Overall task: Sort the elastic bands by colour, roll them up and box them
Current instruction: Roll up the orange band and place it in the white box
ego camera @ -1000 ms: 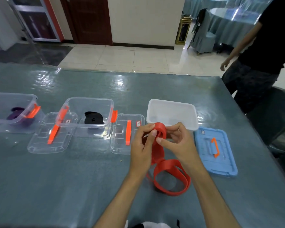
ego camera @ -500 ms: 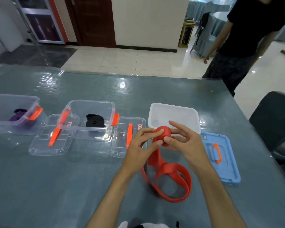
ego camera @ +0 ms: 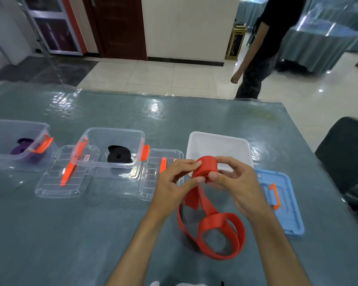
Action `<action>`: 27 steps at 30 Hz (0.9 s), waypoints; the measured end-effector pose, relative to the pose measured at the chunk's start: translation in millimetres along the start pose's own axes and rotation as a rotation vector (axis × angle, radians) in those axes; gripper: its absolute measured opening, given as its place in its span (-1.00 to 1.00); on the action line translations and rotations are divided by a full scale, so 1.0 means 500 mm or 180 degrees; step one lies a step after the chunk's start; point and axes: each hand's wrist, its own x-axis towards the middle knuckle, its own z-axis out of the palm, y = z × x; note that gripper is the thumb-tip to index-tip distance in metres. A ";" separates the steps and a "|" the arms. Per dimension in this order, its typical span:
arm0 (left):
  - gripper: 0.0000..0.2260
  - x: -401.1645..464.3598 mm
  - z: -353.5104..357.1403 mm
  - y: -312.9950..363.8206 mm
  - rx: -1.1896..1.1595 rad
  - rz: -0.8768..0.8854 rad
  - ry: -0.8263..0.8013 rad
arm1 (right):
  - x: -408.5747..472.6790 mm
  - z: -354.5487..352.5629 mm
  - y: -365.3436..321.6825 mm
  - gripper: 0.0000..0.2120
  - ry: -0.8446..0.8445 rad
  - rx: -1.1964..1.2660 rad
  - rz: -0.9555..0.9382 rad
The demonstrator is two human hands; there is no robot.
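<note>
There, on the table [ego camera: 70, 234], three boxes stood in a row: the left clear box [ego camera: 2, 155] held a purple band [ego camera: 22, 148], the middle clear box [ego camera: 103, 163] held a black band [ego camera: 119, 154], and the white box [ego camera: 236, 145] had nothing visible inside. The red band [ego camera: 207, 167] was partly rolled just in front of the white box, the roll's axis lying left to right, its loose tail hanging toward the person and looping on the table. The left hand [ego camera: 174, 185] and right hand [ego camera: 236, 182] both pinched the roll, fingers curled around it.
</note>
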 end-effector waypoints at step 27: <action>-0.69 0.028 -0.008 0.003 -0.0300 -0.0181 0.0218 | 0.023 -0.004 0.004 -0.45 0.0013 0.0229 -0.0191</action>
